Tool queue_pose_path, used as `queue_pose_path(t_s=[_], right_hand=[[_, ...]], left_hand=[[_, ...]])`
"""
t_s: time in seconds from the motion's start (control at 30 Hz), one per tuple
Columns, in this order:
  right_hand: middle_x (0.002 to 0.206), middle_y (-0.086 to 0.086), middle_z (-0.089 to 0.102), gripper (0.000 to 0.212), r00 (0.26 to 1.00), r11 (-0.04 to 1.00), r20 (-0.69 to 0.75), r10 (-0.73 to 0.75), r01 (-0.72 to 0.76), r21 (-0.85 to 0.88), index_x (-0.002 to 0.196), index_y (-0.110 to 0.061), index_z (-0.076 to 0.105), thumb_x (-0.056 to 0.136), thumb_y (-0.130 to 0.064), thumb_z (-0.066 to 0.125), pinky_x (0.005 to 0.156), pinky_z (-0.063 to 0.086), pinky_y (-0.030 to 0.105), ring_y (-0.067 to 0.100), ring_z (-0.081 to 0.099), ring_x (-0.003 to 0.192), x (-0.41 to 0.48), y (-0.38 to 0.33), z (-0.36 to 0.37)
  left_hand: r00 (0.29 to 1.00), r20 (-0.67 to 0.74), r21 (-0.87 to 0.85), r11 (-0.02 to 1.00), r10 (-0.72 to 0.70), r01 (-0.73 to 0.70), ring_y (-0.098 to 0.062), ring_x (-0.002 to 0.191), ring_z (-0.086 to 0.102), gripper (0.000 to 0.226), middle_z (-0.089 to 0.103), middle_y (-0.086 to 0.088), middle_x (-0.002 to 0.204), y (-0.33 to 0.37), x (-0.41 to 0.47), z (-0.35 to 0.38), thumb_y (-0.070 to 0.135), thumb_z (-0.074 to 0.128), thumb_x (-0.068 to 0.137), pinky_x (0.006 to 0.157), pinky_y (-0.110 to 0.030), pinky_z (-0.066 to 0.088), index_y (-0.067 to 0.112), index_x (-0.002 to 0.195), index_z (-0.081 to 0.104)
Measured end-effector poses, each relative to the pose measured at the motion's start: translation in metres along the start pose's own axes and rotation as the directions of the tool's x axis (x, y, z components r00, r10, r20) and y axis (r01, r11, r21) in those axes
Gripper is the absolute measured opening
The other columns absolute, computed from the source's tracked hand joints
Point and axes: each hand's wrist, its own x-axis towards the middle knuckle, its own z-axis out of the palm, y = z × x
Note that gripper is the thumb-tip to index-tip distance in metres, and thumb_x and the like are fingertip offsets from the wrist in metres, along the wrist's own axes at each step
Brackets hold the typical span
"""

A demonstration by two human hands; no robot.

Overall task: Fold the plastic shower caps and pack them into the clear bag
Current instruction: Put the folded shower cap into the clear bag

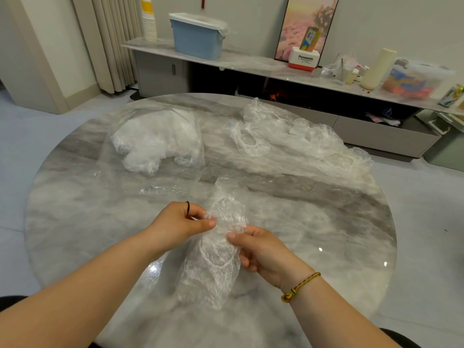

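Over near edge of surface (pixel 326 222), cap (pixel 213 270) is pinched by left hand (pixel 175 222) and right hand (pixel 261 249) | bag (pixel 155 139), part filled, is laid far left | loose caps (pixel 301 139) are heaped far right

The table (pixel 326 209) is veined in grey and white marble. The near shower cap (pixel 216 247) is seen as clear, with whitish crinkles. The far bin (pixel 198 41) is coloured pale blue and lidded in white. The bracelet (pixel 300 287), near right, is braided in yellow, green and red.
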Motion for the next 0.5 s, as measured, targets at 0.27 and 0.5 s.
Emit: queue_pose_path(t_s=[0.27,0.5], right_hand=[[0.055,-0.009,0.057,0.036,0.812,0.828,-0.219,-0.541,0.467,-0.311,0.061,-0.017,0.057,0.082,0.011,0.055,0.051,0.042,0.01,-0.002,0.054,0.048,0.004,-0.013,-0.001],[0.091,-0.011,0.063,0.017,0.706,0.476,0.049,-0.706,0.525,-0.706,0.084,-0.019,0.068,0.074,-0.013,0.055,0.079,0.036,-0.001,-0.005,0.053,0.088,0.009,0.012,-0.014]], left_hand=[[0.984,-0.072,-0.006,0.986,0.164,-0.165,0.004,0.048,0.058,0.021,0.064,0.014,0.051,0.017,-0.006,-0.001,-0.002,0.066,0.08,0.05,-0.003,0.04,0.011,0.064,0.059],[0.975,0.093,0.296,0.929,0.201,-0.22,0.02,0.075,0.057,0.03,0.061,0.037,0.066,-0.005,-0.007,-0.009,0.007,0.073,0.074,0.072,0.001,0.041,0.033,0.066,0.062]])
